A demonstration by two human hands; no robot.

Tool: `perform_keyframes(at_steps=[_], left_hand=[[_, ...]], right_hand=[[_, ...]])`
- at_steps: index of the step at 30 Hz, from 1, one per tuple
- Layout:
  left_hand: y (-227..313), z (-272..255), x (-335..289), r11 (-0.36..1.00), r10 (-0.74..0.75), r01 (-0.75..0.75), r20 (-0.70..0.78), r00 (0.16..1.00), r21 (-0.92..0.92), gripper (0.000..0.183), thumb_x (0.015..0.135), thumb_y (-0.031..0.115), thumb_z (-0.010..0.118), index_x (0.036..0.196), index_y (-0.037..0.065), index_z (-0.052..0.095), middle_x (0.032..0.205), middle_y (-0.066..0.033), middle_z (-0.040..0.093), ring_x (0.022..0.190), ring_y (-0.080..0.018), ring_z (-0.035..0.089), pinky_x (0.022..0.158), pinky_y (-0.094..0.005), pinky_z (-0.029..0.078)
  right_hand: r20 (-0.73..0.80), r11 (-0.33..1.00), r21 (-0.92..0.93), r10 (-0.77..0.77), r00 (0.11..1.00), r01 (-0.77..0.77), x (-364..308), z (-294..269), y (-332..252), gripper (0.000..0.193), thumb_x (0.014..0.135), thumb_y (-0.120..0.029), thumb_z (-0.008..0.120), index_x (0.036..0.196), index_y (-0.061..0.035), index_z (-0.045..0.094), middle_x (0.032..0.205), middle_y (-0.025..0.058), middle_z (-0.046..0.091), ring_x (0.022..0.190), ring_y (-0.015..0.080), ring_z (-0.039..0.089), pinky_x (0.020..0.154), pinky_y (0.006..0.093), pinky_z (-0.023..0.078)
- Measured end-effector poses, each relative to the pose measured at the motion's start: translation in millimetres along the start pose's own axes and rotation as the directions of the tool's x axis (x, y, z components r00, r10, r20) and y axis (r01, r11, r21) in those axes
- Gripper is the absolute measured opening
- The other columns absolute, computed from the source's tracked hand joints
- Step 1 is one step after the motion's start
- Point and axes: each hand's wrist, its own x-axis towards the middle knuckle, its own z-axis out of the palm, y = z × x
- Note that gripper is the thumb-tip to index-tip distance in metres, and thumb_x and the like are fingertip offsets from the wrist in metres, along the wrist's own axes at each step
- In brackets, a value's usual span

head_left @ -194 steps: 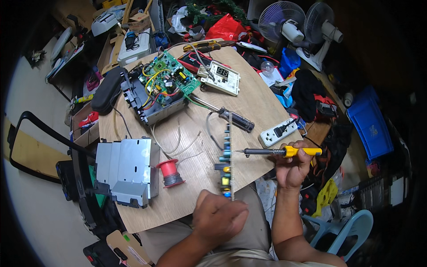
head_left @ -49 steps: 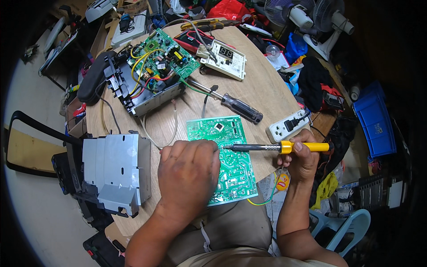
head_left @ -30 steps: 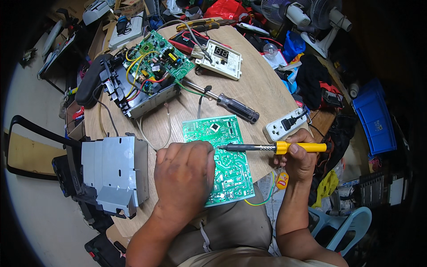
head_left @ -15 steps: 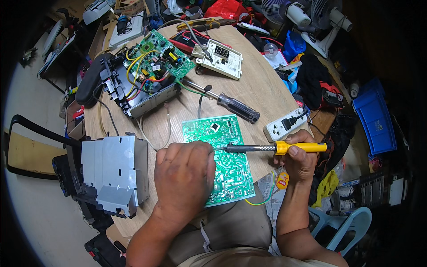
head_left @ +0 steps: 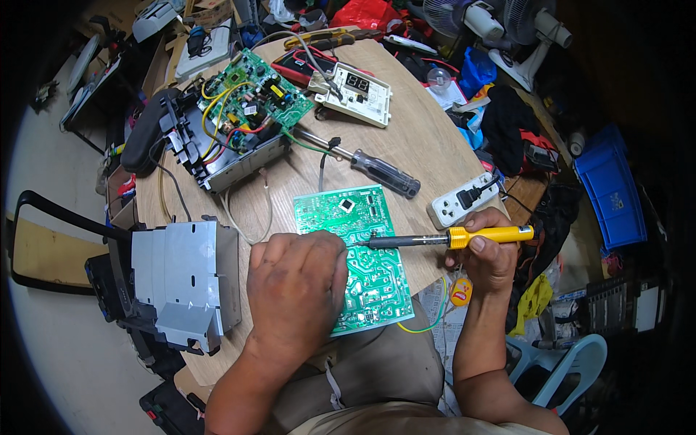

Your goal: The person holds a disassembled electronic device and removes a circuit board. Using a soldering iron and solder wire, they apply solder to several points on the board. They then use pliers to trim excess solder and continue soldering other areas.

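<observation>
Circuit board (head_left: 380,283), edge-on earlier, green-side-up over table (head_left: 428,138) (right grip (head_left: 489,254) around iron (head_left: 417,241), left grip (head_left: 296,293) unclear), fans (head_left: 484,26) beyond

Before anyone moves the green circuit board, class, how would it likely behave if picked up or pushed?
The green circuit board is probably stiff: its edges run straight without sagging. It may be fragile, as solder points dot its face. Pressed at its lower end, which reaches beyond the table, it might tip unless the left hand steadies it.
</observation>
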Motion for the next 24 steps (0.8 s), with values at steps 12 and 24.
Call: perform_keyframes(at_steps=[12, 24], left_hand=[[-0.2, 1.3, -0.9, 1.0, 0.007, -0.007, -0.017, 1.0, 0.01, 0.014, 0.084, 0.012, 0.077, 0.096, 0.014, 0.069, 0.095, 0.0022, 0.071, 0.085, -0.0201, 0.063, 0.078, -0.0374, 0.043], [1.4, 0.6, -0.5, 1.0, 0.004, -0.004, -0.016, 1.0, 0.023, 0.013, 0.085, 0.012, 0.076, 0.096, 0.014, 0.07, 0.095, 0.0022, 0.072, 0.084, -0.0198, 0.063, 0.078, -0.0367, 0.043]], right_hand=[[0.117, 0.995, -0.099, -0.017, 0.993, 0.028, 6.4, -4.1, -12.9, 0.032, 0.078, -0.017, 0.083, 0.098, 0.0038, 0.068, 0.08, 0.0128, 0.066, 0.067, 0.0191, 0.068, 0.059, 0.0314, 0.06], [0.184, 0.976, -0.206, -0.035, 0.982, 0.074, 0.3, -14.5, -20.6, 0.026, 0.07, -0.011, 0.084, 0.091, 0.0001, 0.074, 0.086, 0.0138, 0.069, 0.073, 0.0182, 0.066, 0.068, 0.0291, 0.053]])
